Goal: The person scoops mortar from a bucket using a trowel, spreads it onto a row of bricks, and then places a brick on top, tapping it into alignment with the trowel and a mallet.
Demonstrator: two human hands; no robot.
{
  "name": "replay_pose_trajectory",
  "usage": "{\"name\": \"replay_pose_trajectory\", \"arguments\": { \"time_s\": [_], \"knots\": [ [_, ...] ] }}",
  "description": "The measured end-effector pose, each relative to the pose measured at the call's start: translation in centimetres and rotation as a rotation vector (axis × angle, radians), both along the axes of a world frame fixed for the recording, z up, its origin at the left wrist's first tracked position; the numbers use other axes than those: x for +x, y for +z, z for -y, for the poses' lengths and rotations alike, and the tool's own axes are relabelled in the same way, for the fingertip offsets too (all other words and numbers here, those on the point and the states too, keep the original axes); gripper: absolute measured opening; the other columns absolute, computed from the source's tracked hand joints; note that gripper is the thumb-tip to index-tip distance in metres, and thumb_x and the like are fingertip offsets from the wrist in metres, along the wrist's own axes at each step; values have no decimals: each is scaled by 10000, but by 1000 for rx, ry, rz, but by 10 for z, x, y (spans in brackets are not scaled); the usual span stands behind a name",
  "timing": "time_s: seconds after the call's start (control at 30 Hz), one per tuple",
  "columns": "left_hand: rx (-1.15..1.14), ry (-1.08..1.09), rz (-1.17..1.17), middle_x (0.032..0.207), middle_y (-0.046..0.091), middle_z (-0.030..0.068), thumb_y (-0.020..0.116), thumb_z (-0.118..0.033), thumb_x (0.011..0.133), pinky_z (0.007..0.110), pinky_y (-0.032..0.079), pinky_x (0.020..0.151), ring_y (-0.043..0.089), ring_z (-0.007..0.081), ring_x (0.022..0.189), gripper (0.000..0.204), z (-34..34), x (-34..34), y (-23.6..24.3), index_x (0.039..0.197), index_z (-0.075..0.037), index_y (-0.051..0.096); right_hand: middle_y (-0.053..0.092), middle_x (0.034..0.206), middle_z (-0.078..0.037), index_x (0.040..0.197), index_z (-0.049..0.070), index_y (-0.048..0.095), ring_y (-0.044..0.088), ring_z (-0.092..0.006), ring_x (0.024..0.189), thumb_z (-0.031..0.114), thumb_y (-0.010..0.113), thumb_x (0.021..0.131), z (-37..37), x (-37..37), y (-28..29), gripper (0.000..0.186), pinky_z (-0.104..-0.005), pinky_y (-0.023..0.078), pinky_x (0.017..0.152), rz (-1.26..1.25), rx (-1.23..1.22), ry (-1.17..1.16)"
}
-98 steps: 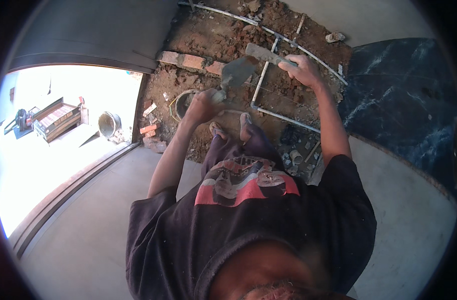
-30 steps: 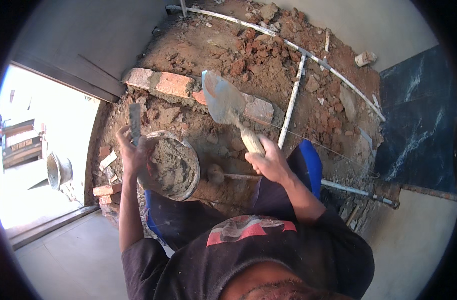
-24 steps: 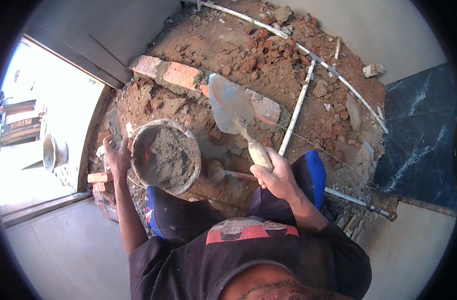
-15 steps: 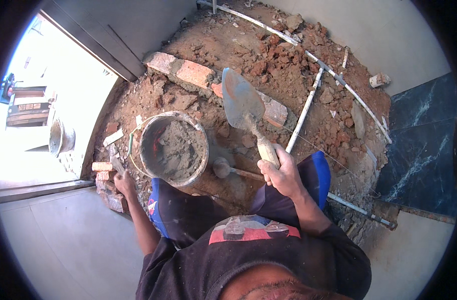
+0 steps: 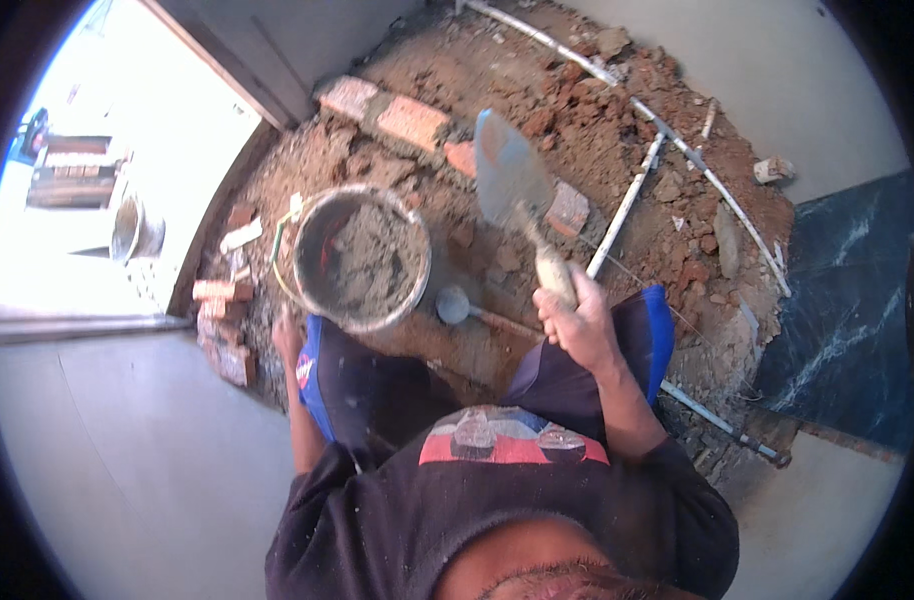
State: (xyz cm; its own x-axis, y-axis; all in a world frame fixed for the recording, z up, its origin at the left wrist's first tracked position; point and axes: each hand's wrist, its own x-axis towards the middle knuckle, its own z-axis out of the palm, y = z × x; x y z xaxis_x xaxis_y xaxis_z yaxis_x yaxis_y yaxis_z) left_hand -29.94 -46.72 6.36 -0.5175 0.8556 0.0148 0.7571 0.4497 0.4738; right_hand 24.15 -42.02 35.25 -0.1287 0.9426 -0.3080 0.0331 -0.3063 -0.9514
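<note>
My right hand [image 5: 578, 321] grips the wooden handle of a steel trowel [image 5: 507, 165], whose broad blade is raised over the rubble beside a short brick row [image 5: 409, 120]. My left hand [image 5: 287, 338] hangs low beside my left knee, near a small pile of bricks [image 5: 227, 365]; its fingers are blurred and partly hidden, so I cannot tell what it holds. Between them and in front of my knees, a bucket of grey mortar [image 5: 367, 260] sits on the dug earth. A round-ended tool [image 5: 453, 305] lies just right of the bucket.
White pipes [image 5: 621, 210] and a thin string cross the broken soil. Dark marbled tiles [image 5: 837, 300] run along the right. At left is a bright doorway [image 5: 182, 120] with a bucket [image 5: 135, 225] and stacked items outside. Plain walls and pale floor surround the dug patch.
I went from standing to crouching by the bucket. My left hand, earlier raised with a flat grey tool, has dropped toward the ground; that tool is out of sight. The trowel remains in my right.
</note>
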Motion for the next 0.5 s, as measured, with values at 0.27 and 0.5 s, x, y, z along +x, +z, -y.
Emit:
{"name": "replay_pose_trajectory", "arguments": {
  "time_s": [0.27,0.5],
  "knots": [
    [450,183,1479,1143,659,128,459,-409,1007,346,478,906,607,197,1017,519,-89,70,92,1295,11,553,537,742,18,1167,43,519,467,-18,562,236,559,978,3,5,12,273,-192,403,489,-15,118,70],
    [486,365,1205,749,535,-20,537,-279,970,265,409,570,489,94,647,242,-99,71,93,1000,-66,649,629,1086,-217,1239,57,529,624,-381,1000,226,619,873,-54,-28,46,413,-432,498,863,784,605,528]
  ]
}}
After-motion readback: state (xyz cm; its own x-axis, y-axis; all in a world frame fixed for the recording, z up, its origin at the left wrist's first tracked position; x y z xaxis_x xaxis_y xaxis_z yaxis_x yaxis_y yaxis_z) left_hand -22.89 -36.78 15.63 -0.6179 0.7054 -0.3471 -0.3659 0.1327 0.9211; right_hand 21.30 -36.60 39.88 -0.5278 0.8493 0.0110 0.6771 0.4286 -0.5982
